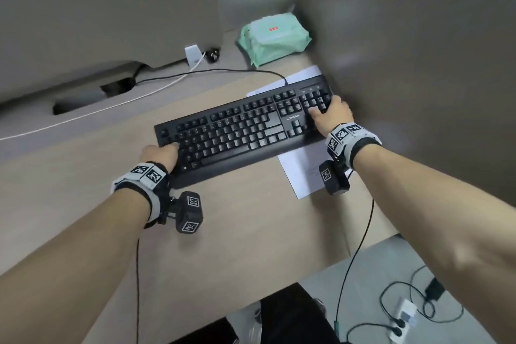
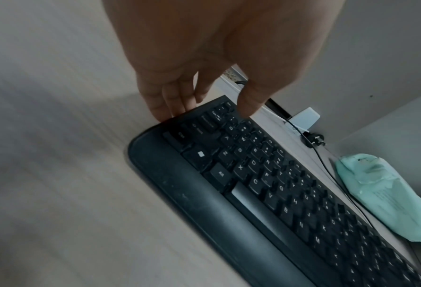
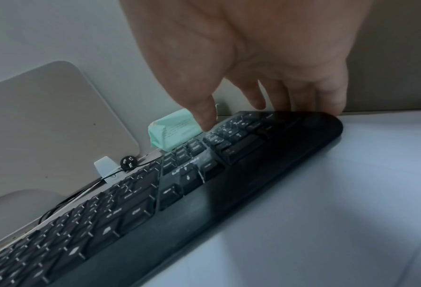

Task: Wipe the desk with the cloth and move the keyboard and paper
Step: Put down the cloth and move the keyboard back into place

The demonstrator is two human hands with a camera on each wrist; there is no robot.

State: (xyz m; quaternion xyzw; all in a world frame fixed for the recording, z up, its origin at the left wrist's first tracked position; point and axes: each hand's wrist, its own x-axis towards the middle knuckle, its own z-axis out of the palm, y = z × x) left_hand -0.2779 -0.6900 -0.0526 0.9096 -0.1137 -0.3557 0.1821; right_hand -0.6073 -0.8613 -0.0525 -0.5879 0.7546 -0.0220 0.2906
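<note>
1. Lying slantwise across the middle of the pale wood-grain desk (image 1: 251, 218), the long black plastic keyboard (image 1: 240, 131) had its number-pad end towards 2 o'clock and its other end towards 8 o'clock.
2. The left hand (image 1: 160, 155) gripped the keyboard's 8 o'clock end: in the left wrist view its fingers (image 2: 165, 101) curled over the end edge and the thumb came down on the keys.
3. The right hand (image 1: 333, 114) clamped the 2 o'clock end, with the thumb on the number-pad keys and, in the right wrist view, the fingers (image 3: 302, 97) wrapped over the outer edge.
4. Whether the keyboard was touching the desk or raised off it could not be told.
5. A white sheet of paper (image 1: 303, 173) lay flat under the keyboard's right end, showing at 5 o'clock and at 1 o'clock of it.
6. A thin black cable (image 1: 212, 71) ran from the keyboard's far edge towards 10 o'clock, into a cut-out in the desk.
7. At 12 o'clock of the keyboard, well apart from it, a mint-green soft plastic pack (image 1: 275, 38) sat in the far corner against the grey partition (image 1: 405, 64).
8. At 11 o'clock, a small white holder (image 1: 193, 55) and a black plug (image 1: 212, 54) stood just beside each other.
</note>
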